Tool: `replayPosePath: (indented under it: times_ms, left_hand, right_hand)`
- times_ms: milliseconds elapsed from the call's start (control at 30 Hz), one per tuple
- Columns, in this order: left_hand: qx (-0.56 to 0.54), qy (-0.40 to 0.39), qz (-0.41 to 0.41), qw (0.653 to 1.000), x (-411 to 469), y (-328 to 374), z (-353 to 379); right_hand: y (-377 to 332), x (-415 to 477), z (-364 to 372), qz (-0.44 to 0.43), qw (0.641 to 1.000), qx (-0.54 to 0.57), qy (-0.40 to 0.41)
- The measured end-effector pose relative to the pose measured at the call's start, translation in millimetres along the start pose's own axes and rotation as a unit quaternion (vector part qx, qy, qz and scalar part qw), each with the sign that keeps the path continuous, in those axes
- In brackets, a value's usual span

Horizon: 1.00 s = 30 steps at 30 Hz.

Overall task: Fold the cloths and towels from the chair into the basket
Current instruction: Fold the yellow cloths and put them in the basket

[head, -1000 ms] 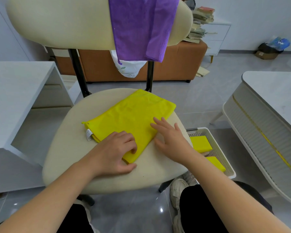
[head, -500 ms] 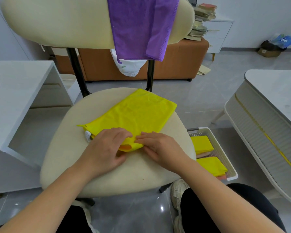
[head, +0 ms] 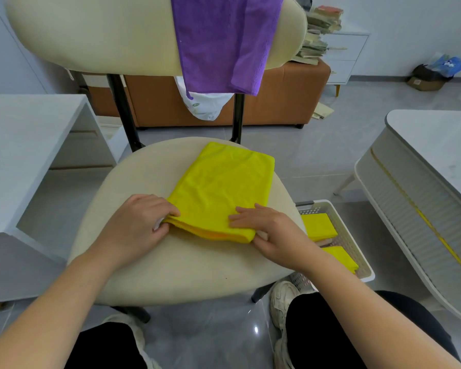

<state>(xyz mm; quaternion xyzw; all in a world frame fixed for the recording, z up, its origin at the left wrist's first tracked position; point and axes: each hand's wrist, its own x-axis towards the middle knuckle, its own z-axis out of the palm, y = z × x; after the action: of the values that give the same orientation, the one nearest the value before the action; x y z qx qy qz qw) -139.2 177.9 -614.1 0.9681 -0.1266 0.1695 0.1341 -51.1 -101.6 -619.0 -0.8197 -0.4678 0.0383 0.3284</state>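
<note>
I see my left hand (head: 136, 227) and right hand (head: 274, 231) each pinching a near corner of the yellow cloth (head: 224, 187) on the chair seat (head: 186, 270), so I think folding it over comes next, then the basket (head: 350, 237).

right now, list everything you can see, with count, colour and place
yellow cloth: 1, yellow, folded on the chair seat
purple towel: 1, purple, draped over the chair back
chair: 1, cream, centre
basket: 1, white, floor right of the chair
folded cloths: 2 showing, yellow, in the basket
sofa: 1, brown, behind the chair
tables: 2, white, far left and far right
left hand: 1, pinching the yellow cloth's near left corner
right hand: 1, pinching its near right corner
</note>
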Motion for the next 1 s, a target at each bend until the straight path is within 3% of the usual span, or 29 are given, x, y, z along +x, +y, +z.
replayPosePath:
  times_ms: [67, 167, 267, 367, 467, 667, 867, 1000]
  left_hand:
    - [-0.076, 0.006, -0.069, 0.995, -3.5, -2.8, -2.1]
    - [-0.264, 0.043, -0.231, 0.935, -1.4, 3.8, -7.6]
    - [-0.397, 0.089, -0.254, 0.878, 6.8, 16.5, -11.6]
    - [-0.450, 0.103, -0.257, 0.849, 13.5, 30.5, -15.3]
    - [-0.445, 0.103, -0.261, 0.850, 20.3, 34.6, -14.2]
    - [-0.394, 0.084, -0.362, 0.841, 40.8, 29.5, 12.8]
    - [-0.285, 0.111, -0.431, 0.849, 74.4, 25.2, 23.1]
    - [-0.244, 0.097, -0.456, 0.851, 88.2, 17.6, 32.1]
  right_hand:
    - [-2.8, -3.1, -8.7, 0.065, 0.994, 0.081, 0.018]
    - [-6.1, -2.9, -20.5, 0.144, 0.975, 0.171, 0.022]
    - [-7.8, 0.7, -30.8, 0.192, 0.947, 0.252, 0.058]
    - [-10.2, 4.0, -37.5, 0.249, 0.914, 0.313, 0.061]
    - [-8.8, 9.7, -39.3, 0.286, 0.904, 0.315, 0.042]
    - [-0.1, 25.4, -38.1, 0.331, 0.890, 0.307, 0.061]
    - [17.2, 54.7, -30.5, 0.358, 0.901, 0.206, 0.136]
    - [27.1, 67.8, -25.1, 0.371, 0.913, 0.117, 0.124]
